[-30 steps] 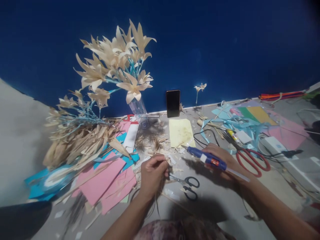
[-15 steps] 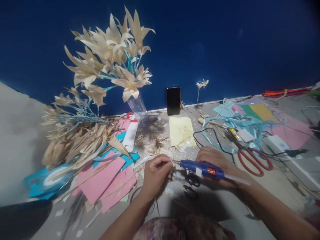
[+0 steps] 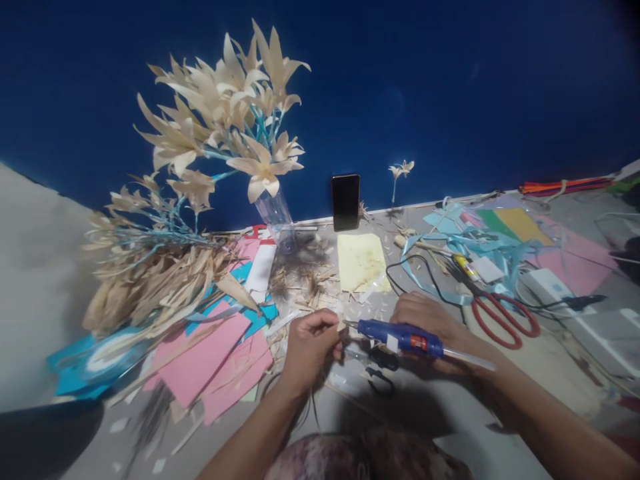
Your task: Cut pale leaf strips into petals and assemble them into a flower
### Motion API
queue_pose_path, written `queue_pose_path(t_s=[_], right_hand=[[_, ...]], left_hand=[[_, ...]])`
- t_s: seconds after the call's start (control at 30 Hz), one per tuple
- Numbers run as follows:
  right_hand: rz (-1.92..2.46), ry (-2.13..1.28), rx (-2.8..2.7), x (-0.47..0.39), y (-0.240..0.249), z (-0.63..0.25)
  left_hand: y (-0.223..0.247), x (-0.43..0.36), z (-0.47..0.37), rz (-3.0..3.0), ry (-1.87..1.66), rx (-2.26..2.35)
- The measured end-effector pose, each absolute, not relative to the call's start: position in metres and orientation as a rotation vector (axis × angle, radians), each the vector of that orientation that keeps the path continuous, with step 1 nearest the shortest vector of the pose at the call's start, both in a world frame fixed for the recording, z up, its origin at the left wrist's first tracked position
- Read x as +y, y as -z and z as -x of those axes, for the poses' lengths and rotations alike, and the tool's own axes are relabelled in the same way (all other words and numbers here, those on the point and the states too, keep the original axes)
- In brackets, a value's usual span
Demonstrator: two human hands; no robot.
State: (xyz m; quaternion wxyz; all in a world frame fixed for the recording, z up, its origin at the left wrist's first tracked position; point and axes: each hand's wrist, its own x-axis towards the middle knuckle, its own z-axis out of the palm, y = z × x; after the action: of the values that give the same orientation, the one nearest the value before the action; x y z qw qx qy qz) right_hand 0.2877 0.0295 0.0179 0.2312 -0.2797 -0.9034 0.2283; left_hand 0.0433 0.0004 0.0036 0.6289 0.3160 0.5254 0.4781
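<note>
My right hand (image 3: pixel 427 323) is wrapped round a blue glue gun (image 3: pixel 400 335) with a clear glue stick out of its back end. The gun's nozzle points left, close to the fingertips of my left hand (image 3: pixel 315 343). Those fingertips are pinched on a small pale petal piece (image 3: pixel 342 325), partly hidden by the fingers. Black-handled scissors (image 3: pixel 383 370) lie on the floor just below the gun.
Dried-husk flowers (image 3: pixel 263 170) stand in a clear vase at the back left. A phone (image 3: pixel 345 202) leans on the blue wall, behind yellow paper (image 3: pixel 363 263). Pink sheets (image 3: pixel 200 353) lie left; red-handled scissors (image 3: pixel 505 320), ribbon and a power strip (image 3: pixel 595 320) lie right.
The view has shifted slightly. The pale piece at my left fingertips shows a little more, beside the nozzle. Both hands keep their holds.
</note>
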Motion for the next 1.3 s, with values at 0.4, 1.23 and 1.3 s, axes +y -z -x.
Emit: queue_pose_path(t_s=[0.4, 1.23, 1.3], right_hand=[[0.727, -0.553, -2.485, 0.032, -0.019, -0.287], [1.558, -0.022, -2.540, 0.024, 0.026, -0.332], [1.592, -0.024, -2.576, 0.023, 0.024, -0.335]], left_hand=[[-0.002, 0.000, -0.042, -0.760, -1.110, 1.198], [-0.012, -0.005, -0.041, -0.461, -1.111, 0.848], [-0.014, -0.007, -0.040, -0.449, -1.084, 0.815]])
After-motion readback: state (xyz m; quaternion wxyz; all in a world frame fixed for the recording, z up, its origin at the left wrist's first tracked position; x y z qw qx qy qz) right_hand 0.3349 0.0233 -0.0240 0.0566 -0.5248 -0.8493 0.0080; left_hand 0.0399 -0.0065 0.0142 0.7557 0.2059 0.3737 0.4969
